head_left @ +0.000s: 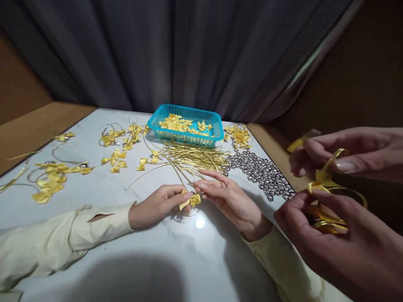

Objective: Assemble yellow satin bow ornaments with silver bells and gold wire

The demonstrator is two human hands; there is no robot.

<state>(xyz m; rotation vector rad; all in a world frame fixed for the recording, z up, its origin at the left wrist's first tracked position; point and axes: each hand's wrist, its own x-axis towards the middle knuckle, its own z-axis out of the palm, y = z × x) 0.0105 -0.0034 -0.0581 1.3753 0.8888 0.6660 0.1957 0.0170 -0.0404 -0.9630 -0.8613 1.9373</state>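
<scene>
My left hand (pixel 157 205) and my right hand (pixel 231 197), both in cream sleeves, meet on the white marble table (pixel 132 251). Between their fingertips they pinch a small yellow ribbon bow (pixel 190 201), and a thin wire loop hangs under it. Just beyond my fingers lies a bundle of gold wire ties (pixel 192 157). A heap of silver beads (pixel 264 174) sits past my right hand.
A turquoise basket (pixel 185 133) of yellow bows stands at the back. Several finished bows with wire loops (pixel 52 176) lie scattered on the left. At the right, close to the camera, another person's two hands (pixel 340 197) work a yellow ribbon and gold rings. A dark curtain hangs behind.
</scene>
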